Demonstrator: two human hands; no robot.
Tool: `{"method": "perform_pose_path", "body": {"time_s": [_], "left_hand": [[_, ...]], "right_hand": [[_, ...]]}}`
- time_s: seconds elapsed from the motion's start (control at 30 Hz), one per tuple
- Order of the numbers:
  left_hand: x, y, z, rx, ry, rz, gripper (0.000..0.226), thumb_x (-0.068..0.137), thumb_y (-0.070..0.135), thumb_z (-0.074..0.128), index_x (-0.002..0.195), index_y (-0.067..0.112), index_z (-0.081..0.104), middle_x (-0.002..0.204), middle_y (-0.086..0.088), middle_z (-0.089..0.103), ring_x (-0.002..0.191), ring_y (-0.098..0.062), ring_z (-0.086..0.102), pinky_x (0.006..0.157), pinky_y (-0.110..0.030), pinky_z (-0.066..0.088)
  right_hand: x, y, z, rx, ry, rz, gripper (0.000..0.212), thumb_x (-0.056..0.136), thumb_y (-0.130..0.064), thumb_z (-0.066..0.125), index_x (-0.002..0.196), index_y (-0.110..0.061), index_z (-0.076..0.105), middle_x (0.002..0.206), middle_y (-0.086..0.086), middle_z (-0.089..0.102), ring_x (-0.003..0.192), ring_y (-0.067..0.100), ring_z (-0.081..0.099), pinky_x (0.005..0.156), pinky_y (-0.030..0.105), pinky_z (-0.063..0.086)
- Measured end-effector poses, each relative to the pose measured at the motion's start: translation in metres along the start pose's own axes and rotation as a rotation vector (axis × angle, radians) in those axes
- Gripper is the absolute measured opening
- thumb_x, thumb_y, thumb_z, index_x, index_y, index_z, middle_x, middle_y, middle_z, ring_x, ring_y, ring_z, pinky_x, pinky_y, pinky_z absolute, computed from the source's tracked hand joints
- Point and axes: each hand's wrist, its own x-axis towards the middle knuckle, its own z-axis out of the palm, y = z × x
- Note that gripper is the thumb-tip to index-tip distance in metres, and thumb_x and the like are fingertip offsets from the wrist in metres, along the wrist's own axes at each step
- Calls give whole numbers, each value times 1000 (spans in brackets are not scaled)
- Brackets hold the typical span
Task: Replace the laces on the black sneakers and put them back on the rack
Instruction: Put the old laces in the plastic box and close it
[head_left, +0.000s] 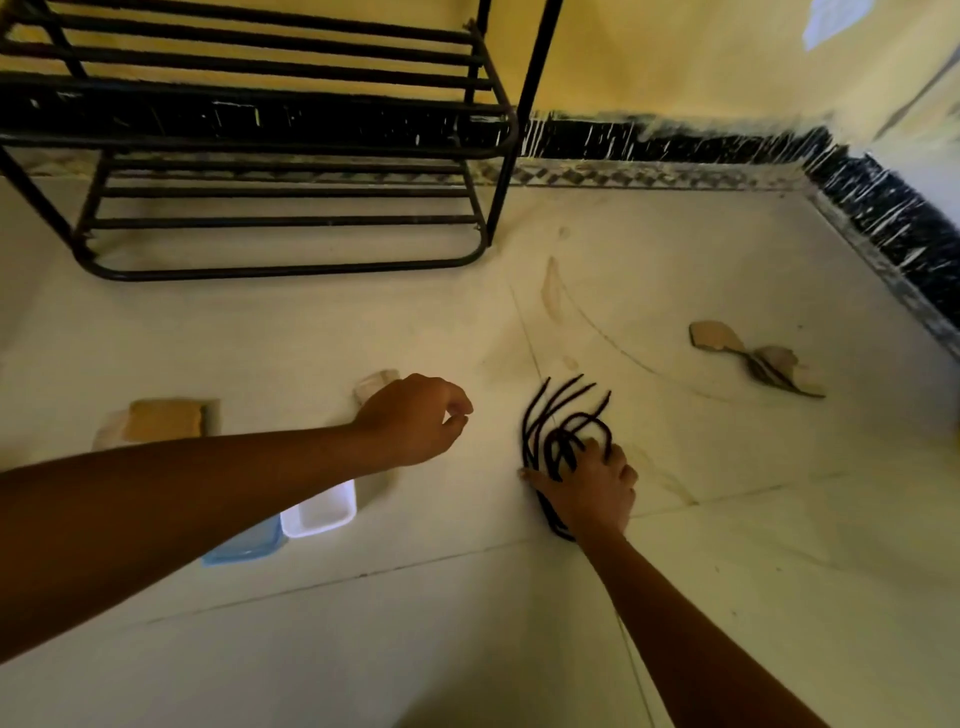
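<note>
The rack (291, 135), a black frame of metal bars, stands on the floor (467, 649) against the yellow wall. Everything the task needs right now lies in front of it. The laces (558, 415), a loose bundle of dark cords, are on the floor in front of the rack and off its right end. The right hand (592, 493) is pressed down on the bundle's near side, its fingers curled in among the loops and grasping them. The left hand (415, 421) hangs above the floor in front of the rack's right half, beside the laces but apart from them. Its fingers are loosely curled, and as far as the view shows it holds nothing. Under that forearm, further out from the rack, sit a white tub (319, 512) and a blue lid (244, 545). A brown pad (163, 418) lies in front of the rack's left half, and a torn scrap (753, 358) lies well off to the rack's right. No sneakers show anywhere in view, neither on the bars nor on the floor. So the task looks barely begun, or caught between steps. The laces are being gathered, but threading them through the 2 shoes and returning the pair to the rack appear to be left.
</note>
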Motion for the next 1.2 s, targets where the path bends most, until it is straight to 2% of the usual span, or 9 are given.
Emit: {"method": "perform_pose_path", "body": {"time_s": [0.17, 0.33, 0.57, 0.7, 0.8, 0.87, 0.97, 1.1, 1.2], "left_hand": [[0, -5, -1, 20, -5, -8, 26, 93, 27, 50, 113, 25, 65, 116, 9, 66, 106, -13, 59, 91, -24, 44], [-2, -10, -4, 47, -5, 38, 31, 94, 25, 50, 124, 24, 59, 125, 8, 61, 114, -14, 55, 93, -23, 39], [2, -25, -13, 334, -242, 250, 74, 94, 23, 53, 150, 16, 6, 158, 0, 8, 146, -23, 3, 115, -30, 9], [0, -32, -26, 113, -102, 167, 58, 96, 21, 50, 147, 12, 24, 143, -13, 41, 137, -26, 31, 113, -30, 2], [-3, -40, -41, -1, -11, 191, 31, 94, 18, 52, 124, 10, 58, 109, -11, 63, 105, -24, 56, 110, -35, 22], [-7, -45, -51, -103, 11, 189, 25, 93, 16, 55, 114, 8, 65, 104, -10, 67, 97, -22, 59, 95, -33, 38], [-11, -54, -59, -210, 19, 159, 23, 91, 14, 57, 111, 11, 67, 106, -7, 69, 92, -16, 59, 79, -19, 43], [-12, -63, -65, -412, 17, 37, 19, 92, 12, 56, 107, 8, 66, 97, -6, 66, 89, -22, 59, 85, -33, 47], [-18, -59, -72, -585, -7, -2, 24, 95, 11, 50, 115, 3, 62, 100, -7, 63, 90, -13, 57, 89, -24, 46]], "right_hand": [[-2, -21, 11, 82, 64, -276, 34, 92, -17, 55, 126, -15, 59, 129, 7, 55, 116, 28, 50, 92, 34, 44], [1, -33, 10, 89, 43, -366, 33, 91, -4, 51, 117, -15, 66, 117, 7, 65, 103, 24, 62, 89, 29, 48], [-12, -81, -24, 762, -182, -411, 14, 74, 0, 75, 86, -8, 76, 82, 5, 73, 65, 6, 64, 63, 12, 48], [-24, -107, -51, 946, -280, -509, 16, 74, 5, 73, 79, -10, 72, 70, -1, 71, 60, 7, 66, 59, 16, 50], [-31, -115, -54, 966, -271, -484, 21, 74, 1, 76, 79, -14, 62, 75, 8, 72, 65, 16, 69, 63, 24, 55], [-35, -119, -51, 1004, -273, -469, 26, 74, 0, 76, 77, -15, 55, 75, 11, 71, 68, 21, 69, 65, 28, 55], [-41, -126, -47, 1079, -295, -491, 21, 74, 4, 74, 72, -12, 60, 69, 5, 69, 66, 16, 68, 63, 20, 53], [-51, -139, -42, 1198, -317, -513, 19, 76, 9, 70, 74, -9, 65, 67, -2, 70, 65, 10, 67, 64, 17, 52], [-57, -149, -41, 1270, -279, -495, 19, 77, 10, 68, 76, -9, 66, 76, 8, 70, 71, 15, 67, 67, 19, 53]]}}
